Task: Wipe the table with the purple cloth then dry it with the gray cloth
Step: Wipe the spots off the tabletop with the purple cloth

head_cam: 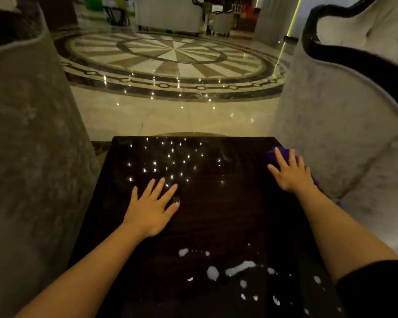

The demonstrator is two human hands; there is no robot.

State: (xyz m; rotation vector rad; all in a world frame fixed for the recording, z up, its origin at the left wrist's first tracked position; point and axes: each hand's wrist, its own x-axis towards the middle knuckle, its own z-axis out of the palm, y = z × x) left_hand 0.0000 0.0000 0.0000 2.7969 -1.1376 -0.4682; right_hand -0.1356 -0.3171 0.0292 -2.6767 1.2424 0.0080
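White droplets [239, 268] on near table [216, 214]; left hand [151, 208] flat, fingers spread; right hand [291, 173] spread over purple cloth [274, 154]; armchairs [345, 125] flanking.

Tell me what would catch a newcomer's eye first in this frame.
Probably the white splashes of liquid on the near part of the dark glossy table. Next, the two bare hands: the left hand lies flat and spread on the table's middle left, while the right hand presses the purple cloth at the right edge. Beyond the table, a round patterned floor stands out.
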